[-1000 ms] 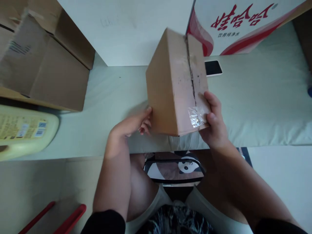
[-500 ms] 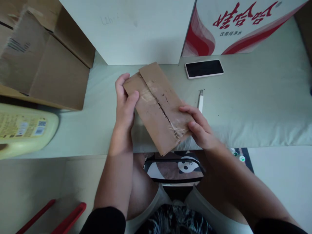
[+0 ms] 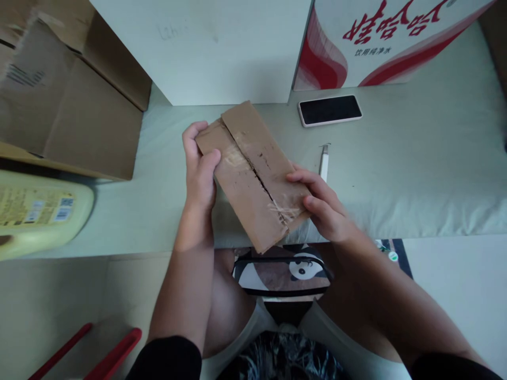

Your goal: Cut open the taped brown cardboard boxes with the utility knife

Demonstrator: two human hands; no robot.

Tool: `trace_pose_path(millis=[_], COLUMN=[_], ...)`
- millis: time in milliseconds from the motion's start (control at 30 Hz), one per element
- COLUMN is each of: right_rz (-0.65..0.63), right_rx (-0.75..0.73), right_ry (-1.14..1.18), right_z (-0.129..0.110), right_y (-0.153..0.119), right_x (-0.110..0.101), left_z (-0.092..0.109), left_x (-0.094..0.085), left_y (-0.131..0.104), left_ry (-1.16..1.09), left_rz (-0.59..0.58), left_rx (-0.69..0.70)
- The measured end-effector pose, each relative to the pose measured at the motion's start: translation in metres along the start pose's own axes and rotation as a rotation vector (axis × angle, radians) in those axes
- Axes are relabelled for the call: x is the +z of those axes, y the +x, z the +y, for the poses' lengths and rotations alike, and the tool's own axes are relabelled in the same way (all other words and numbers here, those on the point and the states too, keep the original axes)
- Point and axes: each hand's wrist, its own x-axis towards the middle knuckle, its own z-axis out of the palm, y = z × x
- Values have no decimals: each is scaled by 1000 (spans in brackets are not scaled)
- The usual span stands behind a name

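Note:
A flat brown cardboard box (image 3: 245,184) is held up at a slant over the front of the green cloth. Its top face has a torn seam along its length, with bits of clear tape at both ends. My left hand (image 3: 200,169) grips the upper left end, thumb on top. At the lower right end, my right hand (image 3: 322,203) holds the edge with thumb and fingers. Just beyond the right hand lies a slim white tool (image 3: 324,162), its lower part hidden behind that hand.
A phone (image 3: 330,111) lies on the green cloth (image 3: 415,158). Behind stand a white box (image 3: 233,53) and a red-and-white carton (image 3: 325,58). Large cardboard boxes (image 3: 95,116) and a yellow bottle (image 3: 75,214) are on the left. Red bars (image 3: 114,353) show at lower left.
The cardboard box and both hands appear slightly further left in view, along with a small shift of the whole scene. Both hands keep their hold.

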Motion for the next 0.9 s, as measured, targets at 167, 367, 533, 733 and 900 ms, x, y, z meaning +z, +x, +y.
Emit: trace_pose_path(millis=[167, 367, 533, 733, 900], right_rz=[58, 503, 292, 290, 329], right_rx=[17, 235, 537, 394, -70], right_ry=[43, -461, -1090, -647, 68], right_z=[-3, -3, 9, 4, -26], right_y=[5, 8, 12, 12, -15], right_x=[-2, -42, -51, -37, -34], left_z=[-2, -7, -10, -10, -8], left_x=[0, -4, -4, -5, -1], left_y=[0, 0, 0, -1, -2], left_ry=[9, 4, -1, -46, -96], left_rz=[4, -19, -32, -56, -39], left_rx=[-14, -24, -8, 16, 46])
